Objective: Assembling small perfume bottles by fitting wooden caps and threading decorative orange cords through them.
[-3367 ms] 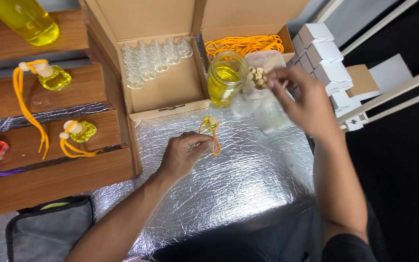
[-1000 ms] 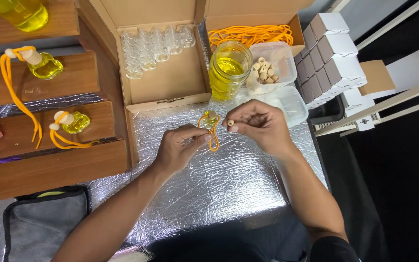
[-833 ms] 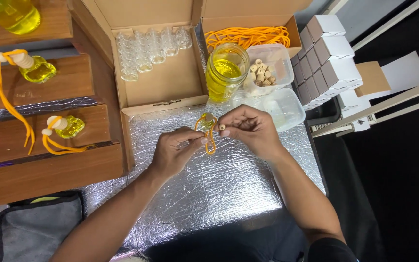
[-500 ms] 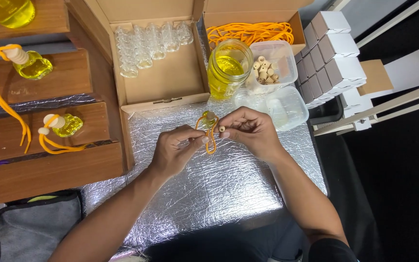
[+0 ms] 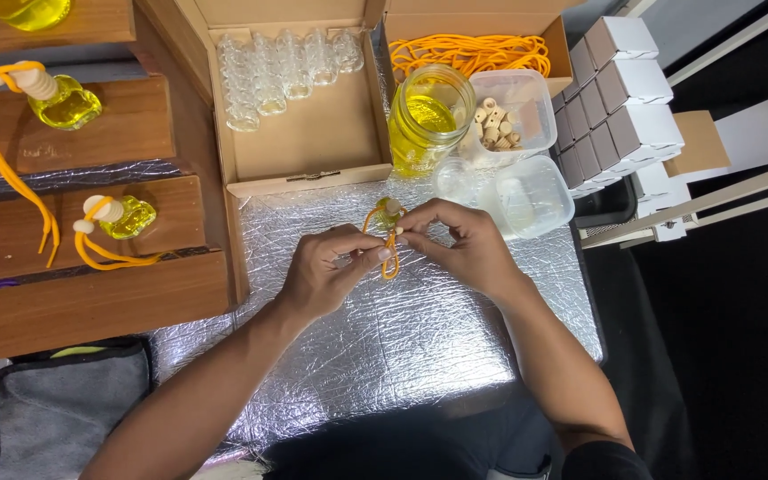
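At the far left your stepped brown wooden shelves (image 5: 91,293) carry two small glass bottles of yellow liquid with pale wooden caps and orange cords, one on the upper step (image 5: 60,96) and one on the lower step (image 5: 122,216), with a dark grey cloth bag (image 5: 64,404) lying below them. Moving right, an open brown cardboard box (image 5: 313,142) holds a row of small empty clear glass bottles (image 5: 282,62) along its back wall. In front of it, on the counter covered in crinkled silver foil (image 5: 384,356), your left hand (image 5: 326,271) meets your right hand (image 5: 460,244) over the middle of the foil. Between them sits the small glass bottle with a looped orange cord (image 5: 388,222); the fingers of both hands are pressed together in pinches on that cord, just below the bottle, which is held slightly above the foil. Behind your right hand stand a clear glass jar of yellow liquid (image 5: 428,116), a clear plastic tub of small pale wooden beads (image 5: 500,120), and a second cardboard box of coiled orange cord (image 5: 473,53). An empty clear plastic tub (image 5: 531,196) lies nearer you, and stacked small white boxes (image 5: 620,98) stand at the far right
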